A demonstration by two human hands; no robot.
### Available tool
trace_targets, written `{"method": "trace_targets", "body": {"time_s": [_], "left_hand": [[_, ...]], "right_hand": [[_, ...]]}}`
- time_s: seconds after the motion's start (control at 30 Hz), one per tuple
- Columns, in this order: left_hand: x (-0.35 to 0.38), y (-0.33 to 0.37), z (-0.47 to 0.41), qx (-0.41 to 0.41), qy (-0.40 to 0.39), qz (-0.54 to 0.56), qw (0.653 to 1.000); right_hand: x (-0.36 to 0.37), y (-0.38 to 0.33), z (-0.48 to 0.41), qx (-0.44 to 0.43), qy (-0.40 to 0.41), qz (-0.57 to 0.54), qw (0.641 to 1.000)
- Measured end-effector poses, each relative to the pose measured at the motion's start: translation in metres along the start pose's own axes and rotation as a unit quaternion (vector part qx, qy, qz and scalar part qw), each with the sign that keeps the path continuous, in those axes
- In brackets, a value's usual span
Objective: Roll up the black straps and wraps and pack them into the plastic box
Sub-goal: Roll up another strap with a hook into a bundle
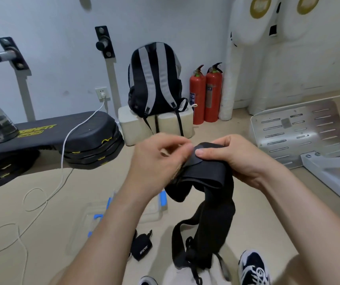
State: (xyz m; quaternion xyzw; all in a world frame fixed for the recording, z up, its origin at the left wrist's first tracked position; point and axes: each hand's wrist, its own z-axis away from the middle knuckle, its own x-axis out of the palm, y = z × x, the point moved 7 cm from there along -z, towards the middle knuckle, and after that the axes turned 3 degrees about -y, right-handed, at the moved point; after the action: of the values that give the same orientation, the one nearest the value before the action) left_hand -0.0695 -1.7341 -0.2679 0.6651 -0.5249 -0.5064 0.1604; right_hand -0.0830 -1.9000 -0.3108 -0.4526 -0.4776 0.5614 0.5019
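Beige floor point(267, 212) spreads out, open to the right as far as a metal plate point(298, 130). The left hand point(156, 161) and right hand point(237, 155) both grip a black strap point(206, 173), its tail hanging below them. Under the left forearm sit the plastic box point(154, 212) and a rolled wrap point(141, 245). A white cable point(64, 151) trails farther left.
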Motion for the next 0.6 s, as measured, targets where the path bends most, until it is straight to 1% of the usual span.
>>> {"method": "trace_targets", "body": {"time_s": [0.03, 0.07, 0.1, 0.13, 0.2, 0.23, 0.3, 0.33, 0.37, 0.4, 0.43, 0.47, 0.5, 0.53, 0.57, 0.6], "left_hand": [[0.012, 0.002, 0.002, 0.012, -0.044, 0.003, 0.999], [0.022, 0.001, 0.004, 0.021, -0.076, -0.029, 0.996], [0.026, -0.004, 0.005, 0.025, -0.081, -0.053, 0.995], [0.025, -0.008, 0.004, 0.029, -0.066, -0.067, 0.995], [0.020, -0.009, 0.003, 0.069, -0.022, -0.093, 0.993], [0.019, -0.006, 0.003, 0.101, 0.003, -0.122, 0.987], [0.019, 0.000, 0.003, 0.150, 0.055, -0.209, 0.965], [0.020, 0.002, 0.004, 0.150, 0.073, -0.242, 0.956], [0.021, 0.001, 0.005, 0.127, 0.081, -0.253, 0.956], [0.021, -0.005, 0.004, 0.077, 0.085, -0.226, 0.967], [0.017, -0.015, 0.001, -0.005, 0.097, -0.150, 0.984], [0.012, -0.032, -0.001, -0.108, 0.123, -0.019, 0.986], [0.009, -0.046, 0.000, -0.204, 0.145, 0.132, 0.959], [0.009, -0.056, 0.002, -0.269, 0.156, 0.256, 0.915], [0.011, -0.060, 0.002, -0.292, 0.147, 0.325, 0.887], [0.013, -0.057, 0.002, -0.286, 0.123, 0.341, 0.887]], "right_hand": [[0.003, 0.001, 0.001, 0.000, -0.003, -0.010, 1.000], [0.006, 0.003, 0.001, -0.001, -0.006, -0.023, 1.000], [0.007, 0.004, 0.001, 0.002, -0.013, -0.036, 0.999], [0.008, 0.006, 0.001, 0.007, -0.020, -0.047, 0.999], [0.010, 0.007, 0.003, 0.007, -0.029, -0.067, 0.997], [0.011, 0.007, 0.004, 0.007, -0.025, -0.071, 0.997], [0.012, 0.009, 0.004, 0.008, 0.002, -0.065, 0.998], [0.012, 0.009, 0.004, 0.005, 0.019, -0.051, 0.999], [0.011, 0.008, 0.003, -0.002, 0.031, -0.025, 0.999], [0.009, 0.006, 0.003, -0.013, 0.042, 0.010, 0.999], [0.006, 0.003, 0.004, -0.022, 0.053, 0.049, 0.997], [0.001, 0.002, 0.004, -0.027, 0.067, 0.082, 0.994], [-0.004, 0.000, 0.005, -0.029, 0.083, 0.101, 0.991], [-0.009, 0.000, 0.005, -0.030, 0.093, 0.105, 0.990], [-0.010, 0.001, 0.004, -0.029, 0.095, 0.092, 0.991], [-0.008, 0.001, 0.003, -0.027, 0.087, 0.069, 0.993]]}}
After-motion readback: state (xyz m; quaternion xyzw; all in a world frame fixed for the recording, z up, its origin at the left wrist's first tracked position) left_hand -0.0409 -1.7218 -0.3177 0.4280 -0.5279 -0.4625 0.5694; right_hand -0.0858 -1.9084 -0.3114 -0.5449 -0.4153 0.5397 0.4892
